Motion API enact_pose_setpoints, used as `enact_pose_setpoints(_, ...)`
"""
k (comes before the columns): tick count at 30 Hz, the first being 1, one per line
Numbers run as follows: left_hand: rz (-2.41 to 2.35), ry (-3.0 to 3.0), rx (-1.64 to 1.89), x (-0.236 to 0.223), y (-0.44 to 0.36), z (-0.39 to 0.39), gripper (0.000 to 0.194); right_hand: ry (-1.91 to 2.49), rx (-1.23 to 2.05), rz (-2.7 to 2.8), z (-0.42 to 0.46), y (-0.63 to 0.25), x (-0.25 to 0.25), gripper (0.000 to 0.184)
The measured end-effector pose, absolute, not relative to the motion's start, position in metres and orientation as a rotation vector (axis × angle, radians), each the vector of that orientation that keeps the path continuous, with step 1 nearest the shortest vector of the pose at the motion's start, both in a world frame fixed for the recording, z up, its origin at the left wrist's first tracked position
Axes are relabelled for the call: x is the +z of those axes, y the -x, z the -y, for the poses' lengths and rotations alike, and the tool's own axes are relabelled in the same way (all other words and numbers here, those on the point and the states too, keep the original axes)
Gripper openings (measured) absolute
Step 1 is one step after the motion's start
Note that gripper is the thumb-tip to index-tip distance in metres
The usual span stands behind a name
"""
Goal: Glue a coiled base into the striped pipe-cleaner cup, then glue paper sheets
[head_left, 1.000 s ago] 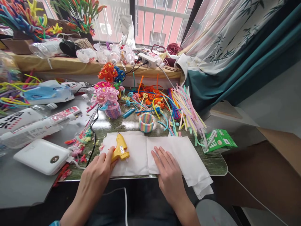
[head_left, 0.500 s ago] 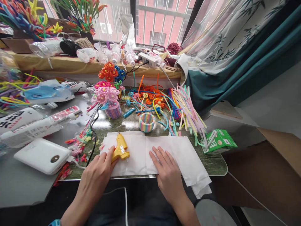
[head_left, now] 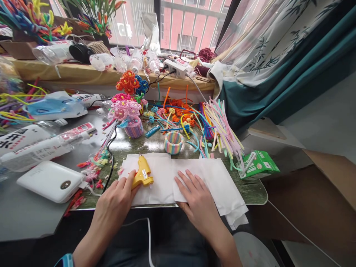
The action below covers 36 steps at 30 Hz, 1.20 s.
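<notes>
My left hand is closed round the handle of a yellow hot glue gun, which lies on white paper sheets with its nozzle pointing away from me. My right hand rests on the right part of the paper, fingers stretched out and apart. Its thumb is at the paper's near edge; whether it tucks under the sheet I cannot tell. Just beyond the paper stands a small striped pastel ring-shaped pot made of pipe cleaners. A purple pot holding pink pipe-cleaner flowers stands to its left.
Loose pipe cleaners lie at the back right, near a green box. A blue lighter-like stick lies between the pots. On the left are a white power bank, plastic bottles and a black cable.
My right hand has shifted slightly left on the paper, its thumb now at the near edge. My left hand keeps hold of the glue gun. The view has tilted slightly.
</notes>
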<state>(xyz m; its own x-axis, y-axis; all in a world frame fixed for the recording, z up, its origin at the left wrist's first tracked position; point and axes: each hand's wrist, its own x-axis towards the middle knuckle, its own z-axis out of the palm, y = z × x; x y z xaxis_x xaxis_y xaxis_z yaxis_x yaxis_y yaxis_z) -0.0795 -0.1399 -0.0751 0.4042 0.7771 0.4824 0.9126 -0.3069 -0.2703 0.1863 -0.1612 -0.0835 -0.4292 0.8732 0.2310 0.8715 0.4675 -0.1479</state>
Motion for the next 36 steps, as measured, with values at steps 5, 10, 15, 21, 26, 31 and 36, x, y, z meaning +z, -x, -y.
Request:
enact_pose_setpoints(5,1.442,2.175,-0.378,-0.074,0.079,0.140,0.045,1.495,0.017,2.475,0.161,-0.187,-0.083,0.073)
enact_pose_setpoints(10,1.434,2.182,-0.382,-0.072,0.079,0.139,0.044,1.489,-0.001,2.495,0.161,-0.187,-0.084,0.076)
enact_pose_setpoints(15,1.424,2.175,-0.387,-0.074,0.079,0.140,0.044,1.488,0.020,2.481,0.160,-0.185,-0.075,0.071)
enact_pose_setpoints(21,1.430,2.177,-0.393,-0.076,0.081,0.140,0.044,1.557,0.052,2.390,0.140,-0.160,-0.070,0.068)
enact_pose_setpoints(26,1.434,2.191,-0.414,-0.077,0.082,0.140,0.043,1.597,0.103,2.364,0.133,-0.144,-0.081,0.071)
enact_pose_setpoints(31,1.440,2.157,-0.401,-0.076,0.081,0.139,0.045,1.575,0.092,2.379,0.134,-0.145,-0.083,0.076)
enact_pose_setpoints(36,1.474,2.154,-0.396,-0.078,0.081,0.139,0.047,1.570,0.019,2.376,0.147,-0.147,-0.082,0.074)
